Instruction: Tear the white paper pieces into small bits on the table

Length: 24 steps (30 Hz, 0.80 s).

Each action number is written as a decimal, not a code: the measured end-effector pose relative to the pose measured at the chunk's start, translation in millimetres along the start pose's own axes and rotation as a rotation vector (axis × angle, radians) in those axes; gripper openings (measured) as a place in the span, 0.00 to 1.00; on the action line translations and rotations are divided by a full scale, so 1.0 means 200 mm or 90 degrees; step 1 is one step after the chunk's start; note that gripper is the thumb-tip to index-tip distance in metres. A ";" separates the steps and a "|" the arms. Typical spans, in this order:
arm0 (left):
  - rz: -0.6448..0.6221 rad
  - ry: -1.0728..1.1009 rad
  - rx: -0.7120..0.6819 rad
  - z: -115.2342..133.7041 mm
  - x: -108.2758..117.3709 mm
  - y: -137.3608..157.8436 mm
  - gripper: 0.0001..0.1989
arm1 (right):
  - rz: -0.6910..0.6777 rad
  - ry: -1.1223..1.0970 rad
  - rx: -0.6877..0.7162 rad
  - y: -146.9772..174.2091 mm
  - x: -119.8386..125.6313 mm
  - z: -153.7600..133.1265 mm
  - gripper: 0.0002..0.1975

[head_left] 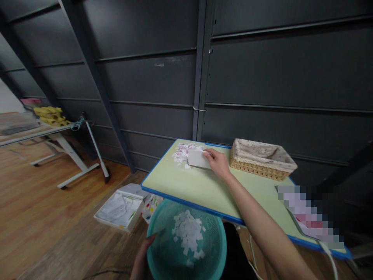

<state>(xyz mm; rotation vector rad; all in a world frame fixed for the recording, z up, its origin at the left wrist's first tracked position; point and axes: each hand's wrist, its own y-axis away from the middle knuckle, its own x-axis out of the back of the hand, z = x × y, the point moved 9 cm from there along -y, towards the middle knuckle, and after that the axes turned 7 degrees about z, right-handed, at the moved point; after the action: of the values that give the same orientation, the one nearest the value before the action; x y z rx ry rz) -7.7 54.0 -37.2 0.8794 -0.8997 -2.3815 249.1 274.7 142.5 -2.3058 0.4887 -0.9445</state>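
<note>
My right hand (217,161) grips a flat white card (198,159) over the pale yellow tabletop (166,179). The card's left end is against a pile of small white and pink paper scraps (183,151) near the table's far left corner. Below the table's front edge, a teal plastic basket (223,245) holds many loose white paper pieces (188,231). My left hand (147,247) is closed on the basket's left rim, its thumb over the edge and the other fingers hidden.
A woven basket with a cloth lining (259,167) stands at the table's back right, and a blurred-out flat item (309,217) lies at the right end. On the floor to the left is a white open box (119,210). A dark panelled wall (151,85) rises behind.
</note>
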 end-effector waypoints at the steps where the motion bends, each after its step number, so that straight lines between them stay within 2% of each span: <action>1: -0.003 -0.001 0.017 -0.01 0.00 -0.01 0.40 | -0.006 0.005 0.004 0.00 -0.01 -0.01 0.15; 7: 0.008 0.019 0.101 -0.04 0.02 -0.05 0.40 | -0.023 0.027 0.010 0.01 -0.03 -0.01 0.14; 11: -0.015 -0.002 0.057 -0.03 -0.01 -0.02 0.39 | -0.032 0.043 0.007 0.00 -0.02 -0.01 0.13; 15: -0.010 -0.027 0.044 -0.03 -0.02 0.01 0.32 | 0.001 0.043 -0.004 0.00 0.03 -0.01 0.14; 18: -0.006 -0.025 0.026 -0.01 -0.02 0.01 0.28 | -0.009 0.035 0.003 0.00 0.02 -0.02 0.13; 24: -0.006 -0.012 0.032 -0.01 -0.01 0.02 0.24 | 0.009 0.022 -0.018 -0.01 0.04 0.01 0.13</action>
<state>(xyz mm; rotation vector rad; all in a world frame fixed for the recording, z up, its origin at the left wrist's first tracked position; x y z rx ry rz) -4.3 52.6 -34.1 0.8828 -0.9688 -2.3880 255.0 272.6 146.7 -2.3113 0.5360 -0.9781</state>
